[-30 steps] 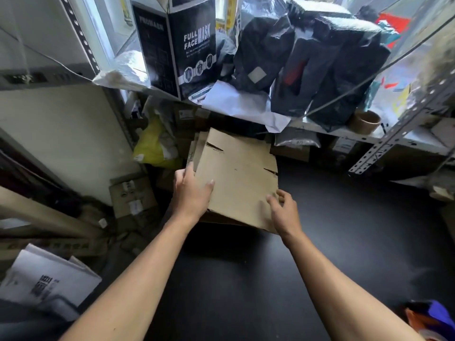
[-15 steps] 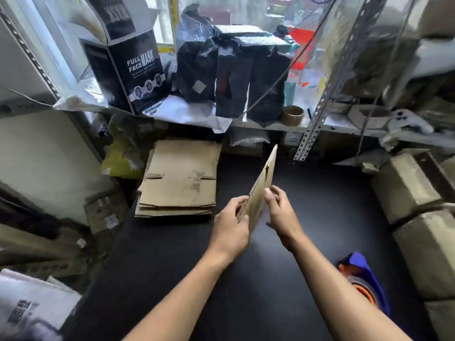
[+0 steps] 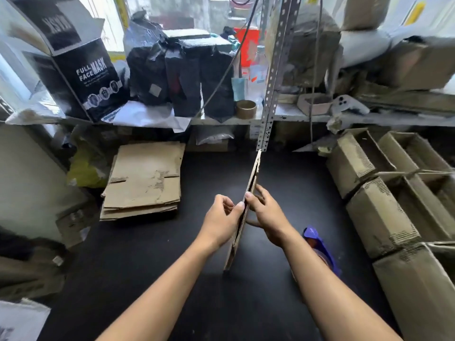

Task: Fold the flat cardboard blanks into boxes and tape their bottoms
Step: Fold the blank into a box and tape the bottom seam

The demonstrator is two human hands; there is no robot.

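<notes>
I hold one flat cardboard blank (image 3: 251,183) upright and edge-on over the middle of the black table (image 3: 152,262). My left hand (image 3: 221,217) pinches its left face with the thumb at the near edge. My right hand (image 3: 264,212) grips its right face, fingers spread behind it. The blank's two layers are slightly parted near my fingers. A stack of several flat blanks (image 3: 144,178) lies at the table's far left. A blue and orange tape dispenser (image 3: 320,247) lies on the table, partly hidden by my right forearm.
Several folded open boxes (image 3: 394,193) are piled along the right side. A cluttered shelf (image 3: 307,116) runs across the back with black bags (image 3: 182,75), a black mask box (image 3: 83,75) and a brown tape roll (image 3: 246,109). A perforated metal post (image 3: 273,70) stands behind the blank.
The blank was lifted off the stack, carried to the table's middle and turned on edge. Since half a second ago it sits lower, between both hands, and its layers have started to part.
</notes>
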